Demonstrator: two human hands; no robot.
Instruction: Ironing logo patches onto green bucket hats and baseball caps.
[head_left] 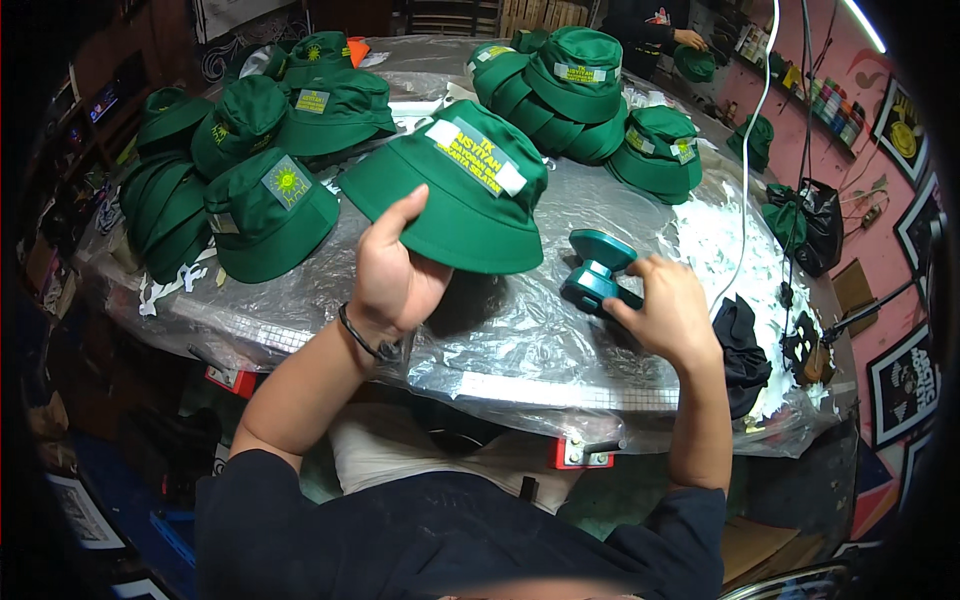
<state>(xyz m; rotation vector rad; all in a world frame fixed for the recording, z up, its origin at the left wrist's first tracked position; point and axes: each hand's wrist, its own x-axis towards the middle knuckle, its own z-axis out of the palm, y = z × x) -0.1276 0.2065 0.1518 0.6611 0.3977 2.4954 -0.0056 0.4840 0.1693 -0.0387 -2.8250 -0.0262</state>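
Note:
My left hand [393, 275] is closed on the brim of a green bucket hat [460, 215], thumb on top and fingers beneath. The hat is tilted above the table, and a patch with yellow print and pale film pieces shows on its crown. To the right, my right hand [668, 312] closes around the handle of a teal handheld tool [598, 268] with a flat oval head, low over the plastic sheet. Its kind is not plain from this view. Part of the handle is hidden by my fingers.
Stacked green bucket hats [270, 215] stand at the left, more hats [575, 85] at the back. White scraps [725, 255] and a black cloth [738, 355] lie at the right. A white cable [752, 130] hangs down there. Another person's hand [690, 38] is at the far right.

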